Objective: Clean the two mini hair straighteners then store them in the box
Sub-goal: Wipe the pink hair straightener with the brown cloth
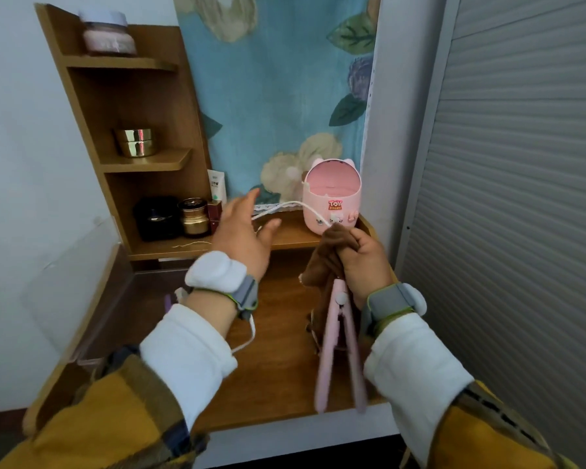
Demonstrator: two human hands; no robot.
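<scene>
A pink mini hair straightener (339,350) hangs over the wooden desk (278,360), its two arms spread apart and pointing down toward me. My right hand (362,262) grips its top end together with a brown cloth (329,252). A white cord (285,208) runs from that hand leftward past my left hand (244,235), which hovers with fingers spread and holds nothing. The pink box (332,201) stands with its lid up on the raised shelf behind. A second straightener is not visible.
A wooden shelf unit (122,130) at the left carries a pink jar (109,33), a gold jar (136,142), a black container (156,216) and a bronze jar (193,216). A floral curtain (278,89) hangs behind. A grey slatted panel (521,198) bounds the right.
</scene>
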